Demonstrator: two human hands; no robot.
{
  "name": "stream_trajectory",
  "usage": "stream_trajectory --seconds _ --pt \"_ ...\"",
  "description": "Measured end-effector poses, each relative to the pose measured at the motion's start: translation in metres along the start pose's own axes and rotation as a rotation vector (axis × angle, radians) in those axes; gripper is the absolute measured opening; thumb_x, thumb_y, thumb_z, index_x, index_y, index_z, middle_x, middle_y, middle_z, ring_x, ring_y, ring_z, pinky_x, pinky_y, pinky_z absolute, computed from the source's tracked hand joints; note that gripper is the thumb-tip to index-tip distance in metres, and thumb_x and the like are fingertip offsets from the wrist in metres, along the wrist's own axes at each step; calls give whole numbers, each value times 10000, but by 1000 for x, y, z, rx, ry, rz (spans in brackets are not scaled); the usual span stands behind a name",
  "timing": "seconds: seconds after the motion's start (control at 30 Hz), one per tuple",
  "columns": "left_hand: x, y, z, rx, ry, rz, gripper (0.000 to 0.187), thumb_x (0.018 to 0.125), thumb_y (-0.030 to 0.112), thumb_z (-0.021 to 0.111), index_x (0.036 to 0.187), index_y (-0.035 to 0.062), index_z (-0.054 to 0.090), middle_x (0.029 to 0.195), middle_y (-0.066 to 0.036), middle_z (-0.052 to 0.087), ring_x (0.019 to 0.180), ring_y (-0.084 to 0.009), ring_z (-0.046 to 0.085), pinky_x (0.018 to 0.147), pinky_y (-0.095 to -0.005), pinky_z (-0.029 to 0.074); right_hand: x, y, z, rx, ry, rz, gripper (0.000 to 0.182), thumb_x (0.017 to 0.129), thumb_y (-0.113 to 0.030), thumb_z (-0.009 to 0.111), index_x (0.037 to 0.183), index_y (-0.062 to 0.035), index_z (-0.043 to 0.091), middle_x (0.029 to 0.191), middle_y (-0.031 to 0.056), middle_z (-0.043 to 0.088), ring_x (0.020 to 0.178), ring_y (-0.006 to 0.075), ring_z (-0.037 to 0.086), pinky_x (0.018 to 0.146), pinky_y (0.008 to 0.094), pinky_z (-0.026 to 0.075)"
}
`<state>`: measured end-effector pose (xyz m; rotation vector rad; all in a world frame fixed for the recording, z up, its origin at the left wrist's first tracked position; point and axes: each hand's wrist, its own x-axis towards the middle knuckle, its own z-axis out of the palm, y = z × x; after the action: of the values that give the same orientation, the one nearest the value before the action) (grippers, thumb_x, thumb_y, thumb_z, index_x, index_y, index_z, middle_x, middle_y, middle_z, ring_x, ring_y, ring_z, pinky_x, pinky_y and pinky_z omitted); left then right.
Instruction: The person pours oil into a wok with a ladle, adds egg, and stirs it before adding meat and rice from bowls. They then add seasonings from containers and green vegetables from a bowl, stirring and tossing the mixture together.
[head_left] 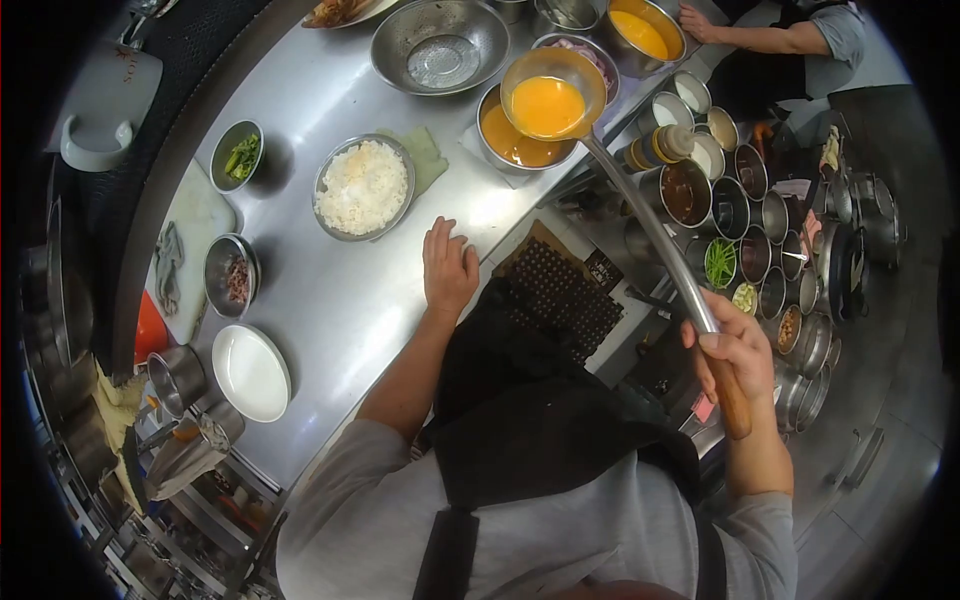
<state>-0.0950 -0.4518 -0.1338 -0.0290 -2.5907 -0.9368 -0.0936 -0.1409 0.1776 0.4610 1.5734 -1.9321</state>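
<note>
My right hand [738, 345] is wrapped around the wooden handle of a long metal ladle [650, 225]. The ladle's bowl holds orange-yellow liquid that looks like beaten egg [548, 106], and it overlaps a metal bowl [500, 155] of similar liquid at the counter's edge. My left hand [450, 268] lies on the steel counter with its fingers stretched out and nothing in it. Just beyond those fingers is a metal bowl of white rice [362, 190], beside a green cloth [425, 160].
A perforated metal bowl [440, 50] and a pot of yellow liquid [645, 35] stand at the far side. Small bowls of greens [242, 158] and chopped meat [238, 280], plus a white oval dish [250, 372], sit leftward. Ingredient tins [735, 210] crowd the right, near another person's arm [765, 38].
</note>
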Motion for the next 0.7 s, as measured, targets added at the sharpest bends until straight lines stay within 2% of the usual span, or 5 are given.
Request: stream_trajectory --seconds 0.07,0.13,0.27,0.57,0.7 --pt "0 1 0 26 1 4 144 825 97 571 931 5 536 1227 -198 476 1231 -407 408 1031 -532 320 1 4 2 15 1 -22 610 757 -41 551 1321 106 369 865 200 557 367 176 507 305 242 416" --pt "-1 1 0 51 -5 13 141 829 102 565 929 8 532 1228 -195 475 1234 -403 406 1033 -532 319 0 7 3 21 -21 -33 610 765 -48 574 1327 89 381 858 162 575 401 166 528 319 247 412" --pt "1 3 -1 53 -9 11 137 833 100 559 933 13 525 1231 -189 470 1245 -392 401 1036 -536 316 3 12 6 15 -11 -49 610 766 -43 577 1330 82 381 860 161 576 404 170 531 321 250 412" --pt "1 5 -2 65 -29 6 118 832 91 552 920 23 512 1228 -187 468 1252 -391 394 1038 -540 308 8 19 10 52 -41 -111 590 779 -39 560 1322 92 371 887 179 565 401 173 527 314 247 412" --pt "1 4 -1 71 -26 9 121 830 88 554 925 25 511 1229 -186 467 1248 -394 396 1036 -545 309 5 20 12 169 -104 -92 579 789 -40 534 1319 109 354 897 202 555 401 177 529 312 250 418"
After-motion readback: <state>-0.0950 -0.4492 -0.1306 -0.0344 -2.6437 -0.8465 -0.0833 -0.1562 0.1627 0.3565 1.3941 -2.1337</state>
